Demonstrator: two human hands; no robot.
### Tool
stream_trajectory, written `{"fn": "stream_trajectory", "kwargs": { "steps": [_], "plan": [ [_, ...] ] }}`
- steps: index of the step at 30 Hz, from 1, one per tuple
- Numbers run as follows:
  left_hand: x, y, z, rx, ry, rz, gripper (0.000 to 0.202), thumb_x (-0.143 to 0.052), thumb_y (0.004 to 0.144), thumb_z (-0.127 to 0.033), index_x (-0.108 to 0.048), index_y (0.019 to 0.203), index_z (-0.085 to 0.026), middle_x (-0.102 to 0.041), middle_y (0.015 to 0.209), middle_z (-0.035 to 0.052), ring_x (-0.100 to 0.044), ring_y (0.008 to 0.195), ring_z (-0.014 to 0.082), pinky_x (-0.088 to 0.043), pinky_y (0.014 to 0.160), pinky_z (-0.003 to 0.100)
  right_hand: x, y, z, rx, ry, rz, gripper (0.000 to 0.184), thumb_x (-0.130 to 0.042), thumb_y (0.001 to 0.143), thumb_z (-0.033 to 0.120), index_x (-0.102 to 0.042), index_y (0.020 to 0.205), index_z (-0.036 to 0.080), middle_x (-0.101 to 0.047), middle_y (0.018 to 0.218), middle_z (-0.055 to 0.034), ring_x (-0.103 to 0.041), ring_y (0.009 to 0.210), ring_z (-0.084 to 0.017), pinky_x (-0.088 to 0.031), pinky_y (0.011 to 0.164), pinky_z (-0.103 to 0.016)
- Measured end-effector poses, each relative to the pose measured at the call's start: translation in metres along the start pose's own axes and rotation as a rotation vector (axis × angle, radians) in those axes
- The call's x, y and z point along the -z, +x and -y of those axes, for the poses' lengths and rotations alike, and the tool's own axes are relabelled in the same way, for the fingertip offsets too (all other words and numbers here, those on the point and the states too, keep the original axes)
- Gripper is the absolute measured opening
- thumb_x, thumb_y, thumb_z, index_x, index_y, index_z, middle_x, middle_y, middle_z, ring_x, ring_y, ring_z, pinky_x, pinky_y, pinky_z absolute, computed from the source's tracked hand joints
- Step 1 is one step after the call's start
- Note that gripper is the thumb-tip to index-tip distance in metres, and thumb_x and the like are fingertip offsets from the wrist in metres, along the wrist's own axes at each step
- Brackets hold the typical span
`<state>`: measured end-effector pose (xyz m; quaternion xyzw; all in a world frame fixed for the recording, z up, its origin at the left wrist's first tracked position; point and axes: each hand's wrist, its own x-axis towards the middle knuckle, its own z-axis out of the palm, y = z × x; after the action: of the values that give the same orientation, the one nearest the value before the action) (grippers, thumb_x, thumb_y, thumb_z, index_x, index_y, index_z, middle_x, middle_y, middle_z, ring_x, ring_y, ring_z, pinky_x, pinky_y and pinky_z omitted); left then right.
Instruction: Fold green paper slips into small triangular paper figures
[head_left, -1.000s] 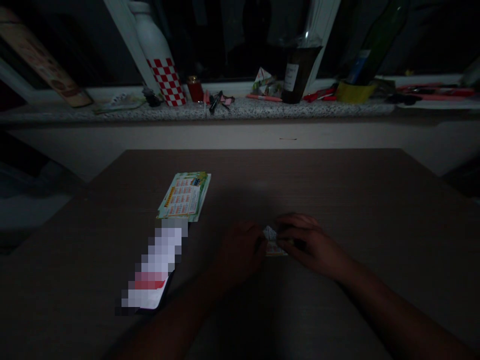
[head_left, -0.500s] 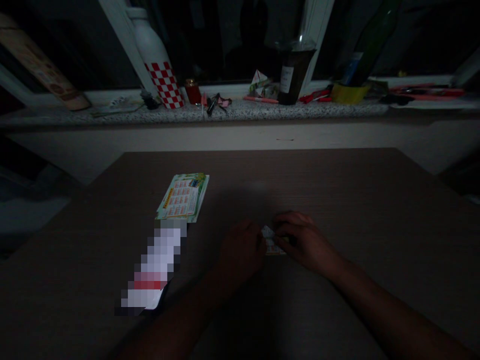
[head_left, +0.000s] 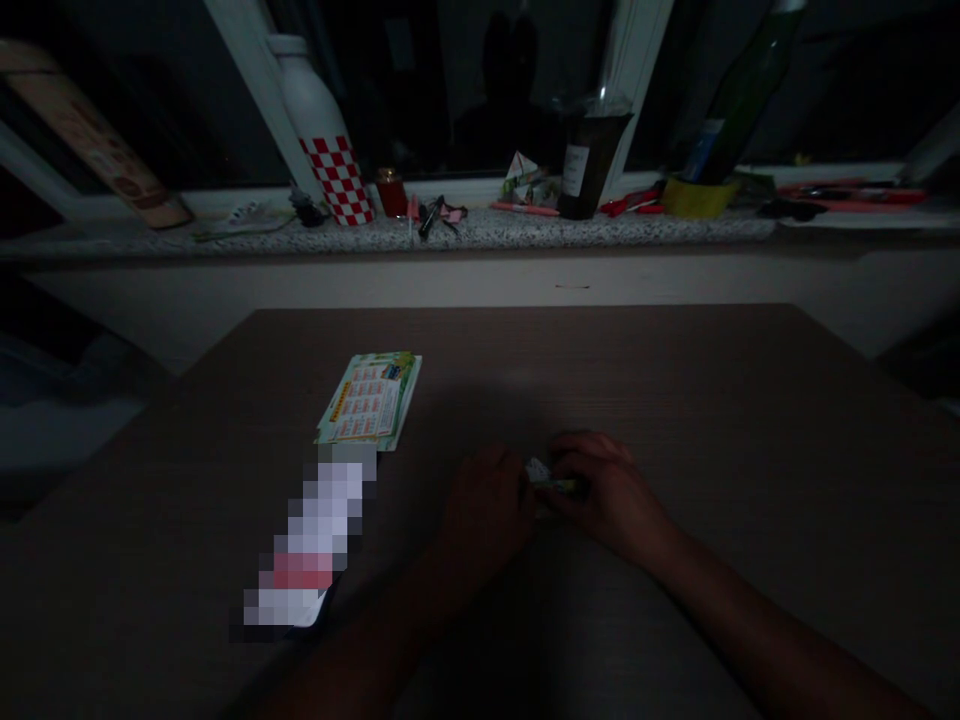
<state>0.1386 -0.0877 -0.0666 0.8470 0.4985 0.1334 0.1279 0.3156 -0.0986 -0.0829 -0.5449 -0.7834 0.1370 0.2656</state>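
Between my two hands is a small folded piece of paper, pale at its pointed top with a green and yellow strip below. My left hand is closed on its left side, fingers curled. From the right, my right hand pinches the strip between thumb and fingers. Much of the paper is hidden by the fingers, and the light is dim. Left of my hands lies a stack of printed calendar sheets in green and white. Just below the stack is a phone with a bright, pixelated screen.
Behind the wooden table runs a granite windowsill. On it stand a red-and-white checkered bottle, a small red jar, a dark plastic cup, a green bottle by a yellow holder, and several pens.
The paper's lower part, printed and flat before, now shows as a narrow green and yellow strip, folded up. Both hands stay in nearly the same place. The view has shifted slightly.
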Motion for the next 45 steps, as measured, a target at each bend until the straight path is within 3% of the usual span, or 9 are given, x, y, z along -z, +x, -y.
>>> {"fn": "stream_trajectory", "kwargs": {
  "steps": [13,21,23,27,30,45],
  "plan": [
    [0.002,0.0,0.0,0.042,-0.056,0.024,0.008,-0.052,0.084,-0.022,-0.058,0.081,-0.017,-0.06,0.089,0.0061,-0.056,0.084,0.0202,-0.043,0.075,0.032,0.017,-0.006,-0.032,0.02,0.096,0.081,0.005,-0.071,0.076,0.023,-0.072,0.08,0.026,-0.067,0.11,-0.004,-0.061,0.103,-0.025,-0.046,0.09,-0.044],
    [0.0,0.0,-0.001,0.05,-0.022,0.021,0.01,-0.051,0.084,-0.024,-0.058,0.082,-0.017,-0.06,0.09,0.0064,-0.056,0.085,0.0203,-0.042,0.076,0.032,0.018,-0.005,-0.035,0.046,0.151,0.071,0.017,-0.07,0.075,0.02,-0.07,0.09,0.026,-0.067,0.111,-0.0043,-0.061,0.103,-0.024,-0.046,0.091,-0.044],
    [-0.001,0.0,-0.004,0.052,-0.005,0.01,0.014,-0.053,0.084,-0.029,-0.059,0.083,-0.016,-0.061,0.09,0.0072,-0.056,0.085,0.0215,-0.042,0.076,0.033,0.018,-0.005,-0.034,0.052,0.158,0.058,0.02,-0.071,0.074,0.019,-0.069,0.092,0.027,-0.067,0.11,-0.0043,-0.061,0.103,-0.024,-0.046,0.09,-0.043],
    [-0.003,0.003,-0.011,0.097,0.059,-0.009,0.031,-0.057,0.082,-0.047,-0.06,0.085,-0.017,-0.061,0.091,0.0086,-0.056,0.089,0.0251,-0.04,0.079,0.037,0.019,-0.005,-0.03,0.045,0.134,0.073,0.01,-0.069,0.075,0.018,-0.07,0.081,0.026,-0.066,0.109,-0.0047,-0.06,0.103,-0.024,-0.045,0.09,-0.044],
    [0.001,0.004,-0.013,0.127,0.073,0.03,0.031,-0.058,0.08,-0.048,-0.06,0.084,-0.017,-0.062,0.093,0.0082,-0.057,0.09,0.0253,-0.039,0.078,0.037,0.02,-0.006,-0.029,0.032,0.116,0.108,0.009,-0.067,0.077,0.018,-0.07,0.075,0.026,-0.066,0.111,-0.004,-0.06,0.105,-0.024,-0.043,0.091,-0.044],
    [0.03,-0.005,0.022,0.306,-0.076,0.171,0.014,-0.063,0.074,-0.031,-0.06,0.078,-0.018,-0.064,0.084,0.0045,-0.06,0.078,0.0202,-0.038,0.065,0.029,0.019,-0.006,-0.033,0.011,0.129,0.118,0.007,-0.068,0.076,0.021,-0.071,0.076,0.027,-0.065,0.112,-0.0042,-0.059,0.107,-0.025,-0.043,0.093,-0.046]
  ]
}}
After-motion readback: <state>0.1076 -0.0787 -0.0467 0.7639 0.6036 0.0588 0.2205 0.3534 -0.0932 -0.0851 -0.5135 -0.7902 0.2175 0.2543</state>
